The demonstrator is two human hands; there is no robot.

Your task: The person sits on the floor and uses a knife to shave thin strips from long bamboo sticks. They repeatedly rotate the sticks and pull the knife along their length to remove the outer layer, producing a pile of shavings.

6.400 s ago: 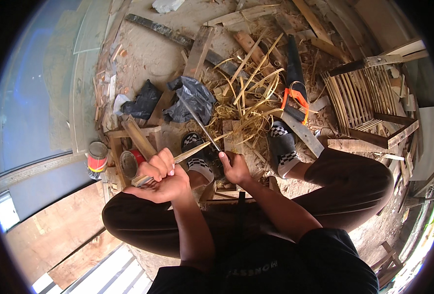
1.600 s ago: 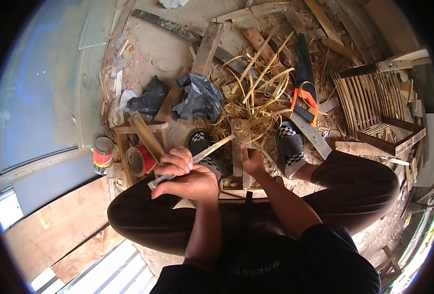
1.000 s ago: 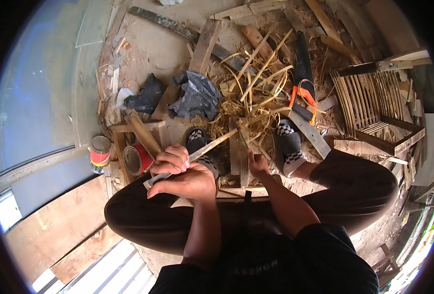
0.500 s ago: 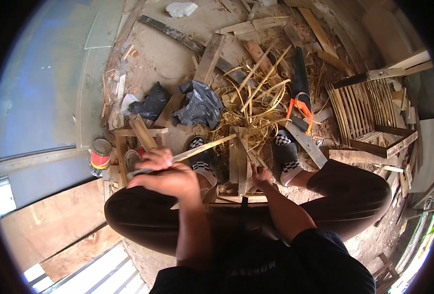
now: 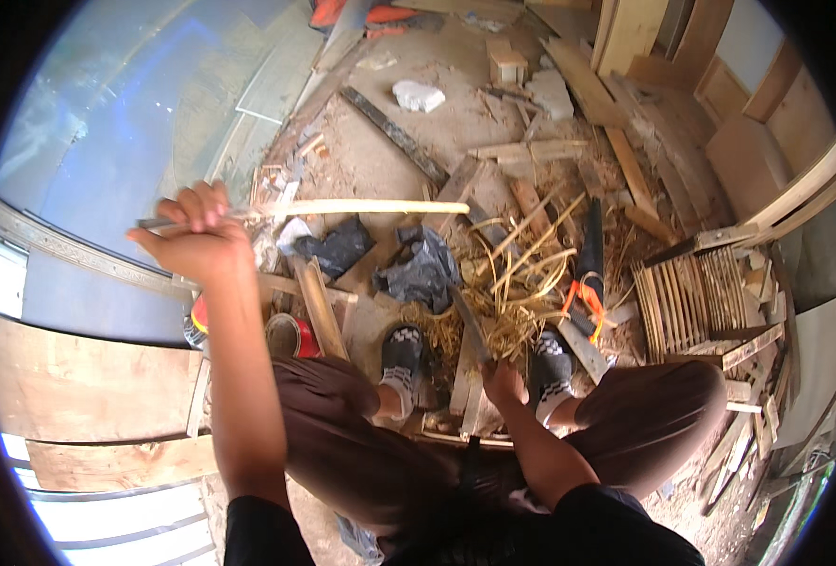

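My left hand (image 5: 196, 226) is raised at the left, its fingers closed round a long pale strip (image 5: 371, 207) that looks like split bamboo. The strip runs level to the right, above the black plastic bags. Low in the middle, my right hand (image 5: 505, 385) is closed on a knife, most of its handle hidden by the fingers. The dark knife blade (image 5: 471, 324) points up and to the left, apart from the strip. Under and beside that hand lies a wooden board (image 5: 461, 385), between my feet. Curled shavings (image 5: 512, 321) are heaped just beyond.
A handsaw (image 5: 583, 300) with an orange and black handle lies right of the shavings. Black plastic bags (image 5: 418, 269) and a red can (image 5: 290, 336) are on the left. A slatted wooden piece (image 5: 691, 302) stands at the right. Planks and a white lump (image 5: 418, 95) lie farther off.
My left hand has moved up and to the left with the strip, away from the board. My right hand stays low in the middle, the knife blade now showing plainly. The view has tilted toward the far floor.
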